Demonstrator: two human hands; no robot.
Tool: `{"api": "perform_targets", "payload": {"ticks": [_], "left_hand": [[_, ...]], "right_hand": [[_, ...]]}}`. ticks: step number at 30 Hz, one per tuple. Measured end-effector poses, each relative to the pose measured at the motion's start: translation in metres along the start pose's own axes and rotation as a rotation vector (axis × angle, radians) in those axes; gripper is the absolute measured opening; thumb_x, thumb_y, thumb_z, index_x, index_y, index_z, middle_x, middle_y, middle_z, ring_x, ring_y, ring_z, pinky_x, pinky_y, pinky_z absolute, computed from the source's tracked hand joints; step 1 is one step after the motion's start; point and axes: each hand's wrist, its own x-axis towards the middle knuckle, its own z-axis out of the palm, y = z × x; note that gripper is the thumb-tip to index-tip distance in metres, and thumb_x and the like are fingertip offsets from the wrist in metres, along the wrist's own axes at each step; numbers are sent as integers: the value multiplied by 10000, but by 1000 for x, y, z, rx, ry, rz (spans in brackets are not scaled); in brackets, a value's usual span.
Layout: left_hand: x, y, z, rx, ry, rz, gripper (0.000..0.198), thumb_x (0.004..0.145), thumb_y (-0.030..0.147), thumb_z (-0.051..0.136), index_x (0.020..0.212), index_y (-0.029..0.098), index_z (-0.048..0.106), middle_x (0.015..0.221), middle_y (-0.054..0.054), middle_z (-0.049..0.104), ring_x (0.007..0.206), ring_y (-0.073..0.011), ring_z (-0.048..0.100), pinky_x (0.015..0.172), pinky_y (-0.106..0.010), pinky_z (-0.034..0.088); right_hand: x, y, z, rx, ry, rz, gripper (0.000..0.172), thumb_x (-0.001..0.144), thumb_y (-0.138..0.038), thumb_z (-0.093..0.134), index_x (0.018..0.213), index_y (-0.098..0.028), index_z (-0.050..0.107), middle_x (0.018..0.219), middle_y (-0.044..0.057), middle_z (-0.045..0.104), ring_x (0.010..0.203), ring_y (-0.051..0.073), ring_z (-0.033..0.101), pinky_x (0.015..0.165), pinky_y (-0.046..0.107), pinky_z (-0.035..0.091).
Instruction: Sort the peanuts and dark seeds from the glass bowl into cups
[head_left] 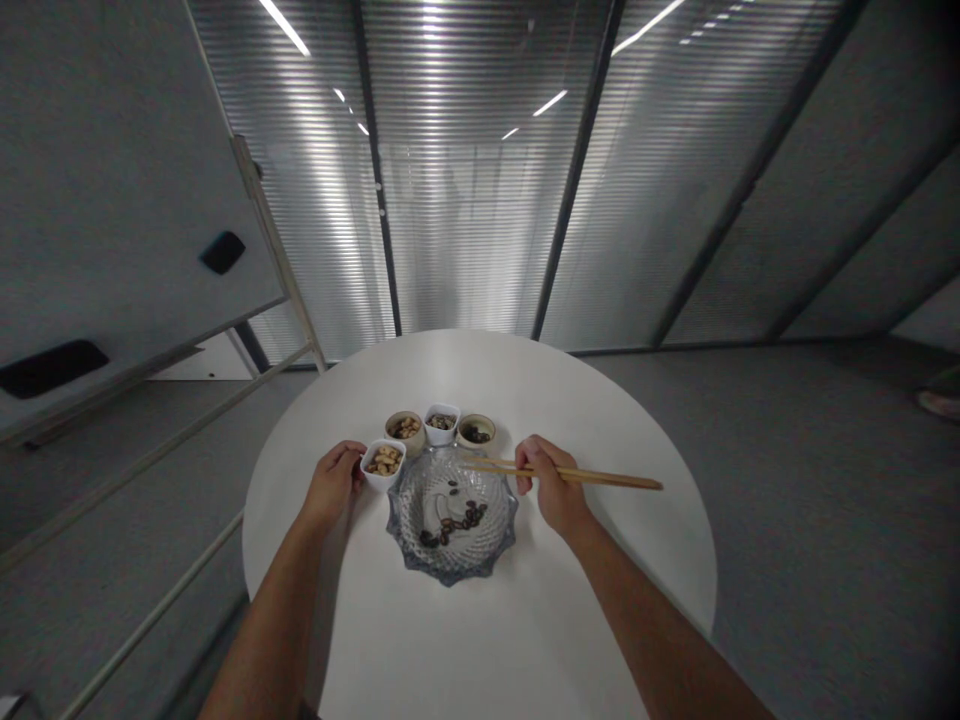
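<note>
My left hand curls against the side of a small white bowl holding pale peanuts. My right hand grips a pair of wooden chopsticks, their tips reaching left over the rim of a scalloped glass plate. A loose line of dark seeds lies in that plate. Behind it stand a beige bowl of nuts, a white bowl and a beige bowl of dark seeds. The chopstick tips touch nothing that I can see.
Everything stands on a round white table. A tilted whiteboard on a metal frame rises at the left, and slatted blinds fill the back. Grey floor surrounds the table, with a shoe at the far right edge.
</note>
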Motion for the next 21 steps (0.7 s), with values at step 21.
{"api": "perform_targets", "payload": {"ticks": [21], "left_hand": [[3,-4,-1,-11,-6,10,236,741,403,639,797,175,655,520,49,498,423,-112,439,422,-249,308]], "right_hand": [[-3,2,10,-135,-198,88,518,992,-630,453,684,-218,522,491,-42,447,461,135,427,452,261,323]]}}
